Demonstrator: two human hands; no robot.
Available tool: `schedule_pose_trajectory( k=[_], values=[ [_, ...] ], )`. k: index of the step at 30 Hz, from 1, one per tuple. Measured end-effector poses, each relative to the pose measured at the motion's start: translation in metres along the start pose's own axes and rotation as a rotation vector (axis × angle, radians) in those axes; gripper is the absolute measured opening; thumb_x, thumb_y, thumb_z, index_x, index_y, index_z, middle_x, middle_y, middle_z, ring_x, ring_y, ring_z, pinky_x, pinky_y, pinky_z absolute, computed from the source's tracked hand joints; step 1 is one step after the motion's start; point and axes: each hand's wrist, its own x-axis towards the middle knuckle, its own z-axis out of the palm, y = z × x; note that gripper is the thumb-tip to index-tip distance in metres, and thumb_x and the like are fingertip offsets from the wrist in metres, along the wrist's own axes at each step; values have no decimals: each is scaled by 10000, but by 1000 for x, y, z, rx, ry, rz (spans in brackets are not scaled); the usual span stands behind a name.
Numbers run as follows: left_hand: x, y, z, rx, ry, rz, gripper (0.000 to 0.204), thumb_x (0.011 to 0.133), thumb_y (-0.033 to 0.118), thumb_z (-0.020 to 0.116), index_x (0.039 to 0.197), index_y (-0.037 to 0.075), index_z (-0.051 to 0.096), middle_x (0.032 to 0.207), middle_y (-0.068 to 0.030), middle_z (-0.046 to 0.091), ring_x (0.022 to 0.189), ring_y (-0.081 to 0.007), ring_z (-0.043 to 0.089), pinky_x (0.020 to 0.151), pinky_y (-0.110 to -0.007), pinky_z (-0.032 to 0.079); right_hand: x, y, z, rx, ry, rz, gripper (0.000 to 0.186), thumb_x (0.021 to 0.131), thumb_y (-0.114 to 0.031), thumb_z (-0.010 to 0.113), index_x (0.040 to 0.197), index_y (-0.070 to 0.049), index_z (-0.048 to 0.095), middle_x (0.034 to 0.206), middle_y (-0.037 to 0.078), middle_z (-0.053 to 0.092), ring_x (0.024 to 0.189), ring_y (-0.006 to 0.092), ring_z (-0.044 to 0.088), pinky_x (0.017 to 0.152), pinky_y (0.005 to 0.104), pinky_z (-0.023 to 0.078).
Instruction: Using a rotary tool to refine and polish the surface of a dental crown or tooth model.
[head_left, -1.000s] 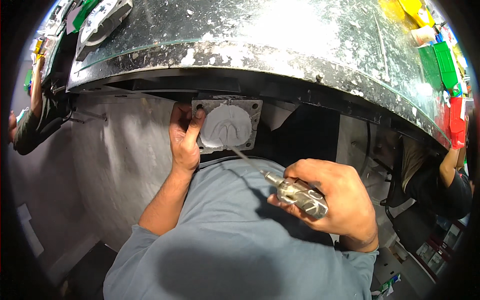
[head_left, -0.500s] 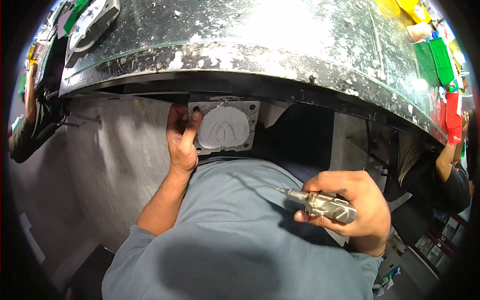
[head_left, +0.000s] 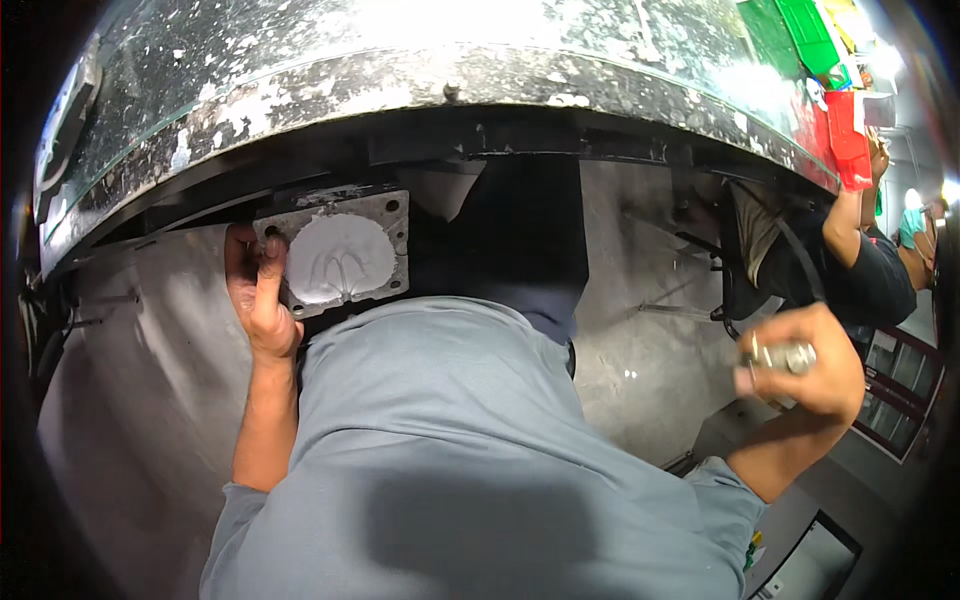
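My left hand (head_left: pixel 262 305) grips the left edge of a squarish grey metal mould (head_left: pixel 397 208), its thumb on the face near a corner hole. A rounded pale fill (head_left: pixel 355 248) occupies the middle of the mould, marked with arched grooves at its lower side. Far off to the right, my right hand (head_left: pixel 825 360) is closed around a metal hand tool (head_left: pixel 785 356) with a stubby cylindrical body. Motion blurs that tool, and its thin tip cannot be made out now. The two hands are well apart.
Just beyond the mould runs the edge of a worn, white-spotted bench (head_left: pixel 420 95). A red bin (head_left: pixel 848 140) and a green bin (head_left: pixel 805 40) stand at its far right. Another person's arm (head_left: pixel 845 225) is near the red bin. A grey metal part (head_left: pixel 65 135) lies far left.
My right hand has swung outward to the right with the metal tool, away from the mould. The view has turned rightward, so the mould and left hand appear farther left.
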Motion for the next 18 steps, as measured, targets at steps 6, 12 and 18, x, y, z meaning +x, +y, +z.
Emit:
schedule_pose_trajectory(
  k=[6,12,18],
  values=[
    [-1,-2,20,37,-44,25,260,870,153,616,1068,32,496,933,8,489,852,-86,442,801,-217,341,14,6,17,214,159,-293,292,629,-117,815,837,30,672,713,115,653,614,171,627,578,259,467],
    [-3,25,24,224,-116,43,250,860,152,629,1015,14,489,903,-19,482,824,-97,440,751,-229,366,65,-26,66,447,234,-468,331,694,-101,783,982,10,662,810,68,659,657,124,603,620,237,463],
    [1,90,15,13,-337,135,237,872,143,595,978,23,421,1094,-241,598,977,-219,595,873,-331,464,120,59,101,1202,379,-585,464,786,-246,739,1118,39,584,922,90,654,647,103,562,557,218,446]
  ],
)
